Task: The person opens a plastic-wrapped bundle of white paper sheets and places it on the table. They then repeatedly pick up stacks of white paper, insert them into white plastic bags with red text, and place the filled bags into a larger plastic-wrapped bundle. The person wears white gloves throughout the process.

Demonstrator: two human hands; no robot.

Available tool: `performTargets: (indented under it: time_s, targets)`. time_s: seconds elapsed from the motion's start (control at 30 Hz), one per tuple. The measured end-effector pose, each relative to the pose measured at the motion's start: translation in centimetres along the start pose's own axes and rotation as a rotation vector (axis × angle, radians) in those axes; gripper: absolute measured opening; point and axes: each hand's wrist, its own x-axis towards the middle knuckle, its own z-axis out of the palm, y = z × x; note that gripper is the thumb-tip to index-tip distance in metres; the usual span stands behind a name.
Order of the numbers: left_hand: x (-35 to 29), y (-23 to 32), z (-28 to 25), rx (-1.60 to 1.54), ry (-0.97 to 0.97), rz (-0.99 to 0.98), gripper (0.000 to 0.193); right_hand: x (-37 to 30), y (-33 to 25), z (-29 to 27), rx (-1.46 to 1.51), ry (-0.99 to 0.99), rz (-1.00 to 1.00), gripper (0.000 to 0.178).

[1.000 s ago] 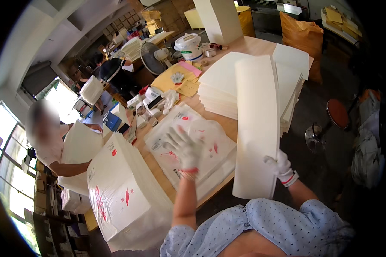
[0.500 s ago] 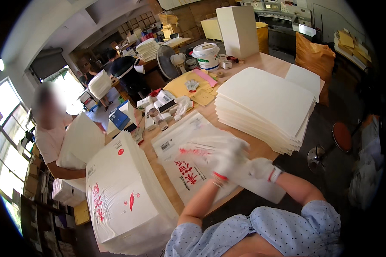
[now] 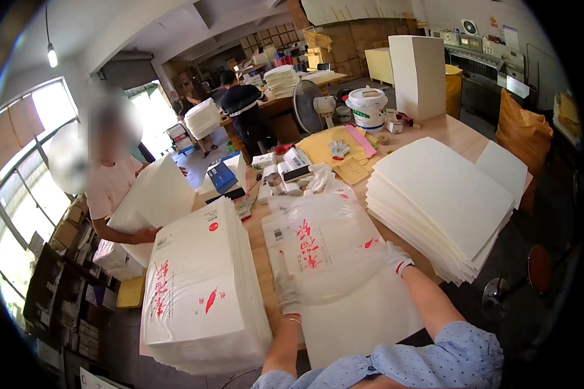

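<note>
A clear plastic bag with red print lies spread over large white sheets at the near edge of the table. My right hand, in a white glove with a red cuff, is closed on the bag's right edge. At the opposite edge, my gloved left hand touches the plastic; motion smears its fingers. To the left stands a tall stack of packed white sheets wrapped in printed plastic. A fanned stack of bare white sheets sits beyond my right hand.
On the left, a person holds a bundle of white sheets. A white bucket, a fan, a blue box and a grey glove stand or lie farther back. A round stool is at the right.
My hands have moved apart: the left toward me and leftward, the right slightly up. The plastic bag, bunched and blurred before, now lies spread flat over the sheets. The view has shifted too.
</note>
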Motion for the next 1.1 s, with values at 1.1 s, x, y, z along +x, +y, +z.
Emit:
performTargets:
  time_s: [1.1]
  targets:
    - [-11.7, 19.8, -18.2, -0.143, 0.284, 0.392, 0.016, -25.2, 2.1, 8.3, 1.715, -0.562, -0.184, 0.043]
